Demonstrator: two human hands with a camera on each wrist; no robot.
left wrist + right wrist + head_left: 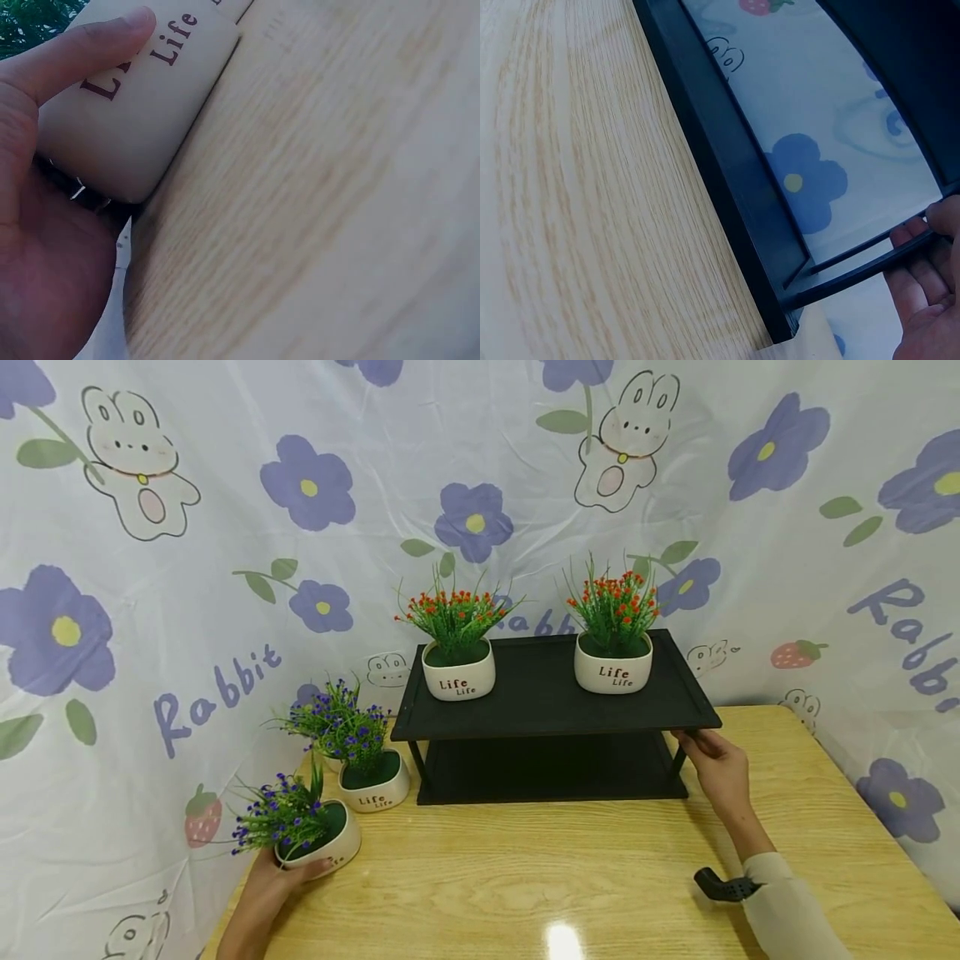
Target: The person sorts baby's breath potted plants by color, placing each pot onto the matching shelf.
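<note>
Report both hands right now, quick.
Left hand: holding a white "Life" pot of purple flowers.
Right hand: gripping the black two-tier shelf at its right end.

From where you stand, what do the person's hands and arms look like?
The left hand and right hand are bare. A pale beige sleeve ends near the right wrist, with a curved black attachment at its end; the visible left forearm is uncovered.
</note>
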